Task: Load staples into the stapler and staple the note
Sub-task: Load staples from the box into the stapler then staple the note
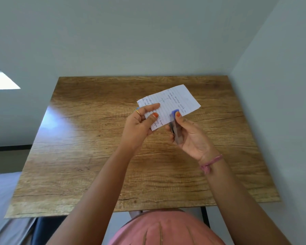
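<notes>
note [173,103] | held above the table [95,156] | I see left hand [140,124] pinching its near corner, right hand [189,133] gripping stapler [175,128] at its edge | thin, floppy, tears easily; I'd hold close to the stapler's mouth

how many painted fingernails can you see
2. One orange-painted nail is on the left hand thumb, pressed on the lined handwritten paper note; one is on the right hand thumb, on the blue and grey stapler. Other nails are hidden.

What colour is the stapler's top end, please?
Blue, on the stapler, in the head view.
</notes>
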